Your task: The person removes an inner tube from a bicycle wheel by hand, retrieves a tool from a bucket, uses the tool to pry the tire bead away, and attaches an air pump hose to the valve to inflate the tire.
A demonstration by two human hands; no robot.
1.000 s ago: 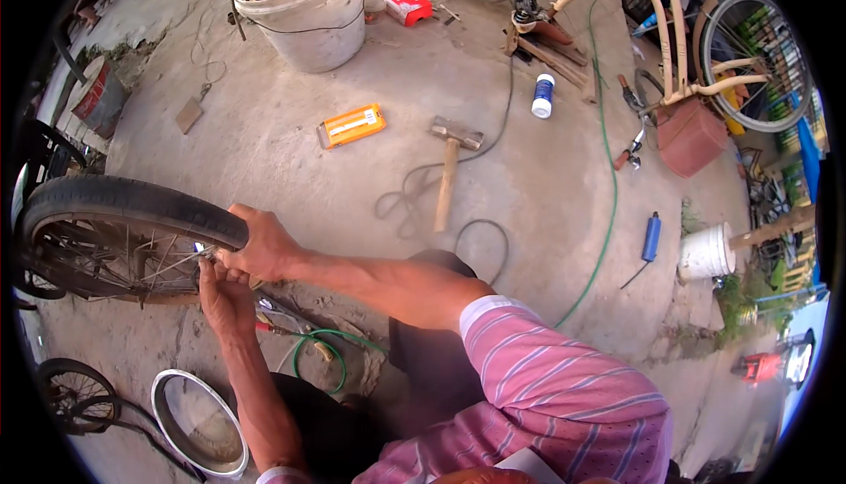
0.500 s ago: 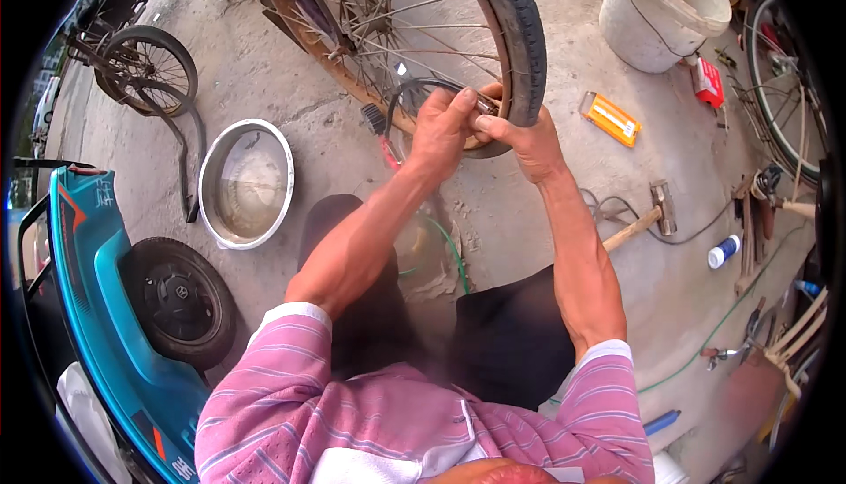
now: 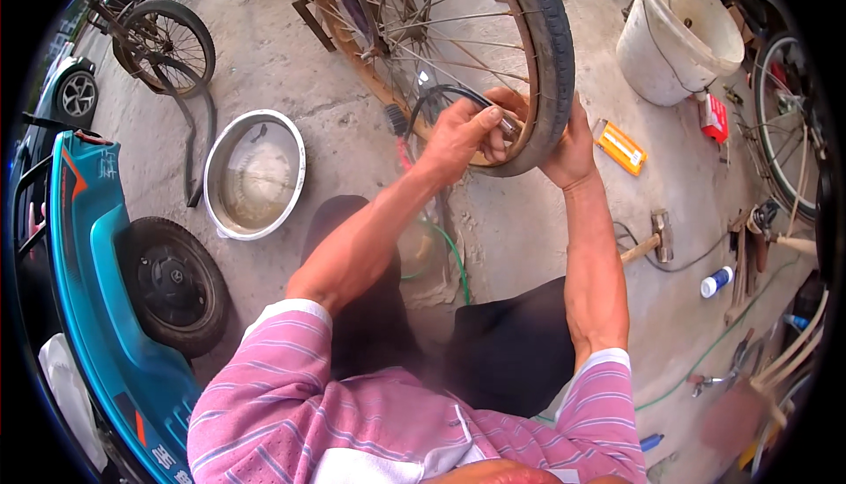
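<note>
A bicycle wheel with a worn tyre and rusty rim stands in front of me at the top. My left hand is closed at the inner side of the rim, thumb and fingers on a metal fitting where a black hose ends. My right hand grips the tyre from its outer side; its fingertips are partly hidden behind the wheel. Below the wheel are a red-handled tool, partly covered by my left hand and arm, and a green hose.
A metal basin of water sits at left beside a teal vehicle and a loose inner tube. At right lie a white bucket, an orange package, a sledgehammer and a white-blue bottle; another bicycle wheel stands beyond.
My view has swung toward the left since a second ago. In the last half second, the wheel and both hands shifted slightly right, and my right thumb moved from the rim behind the tyre.
</note>
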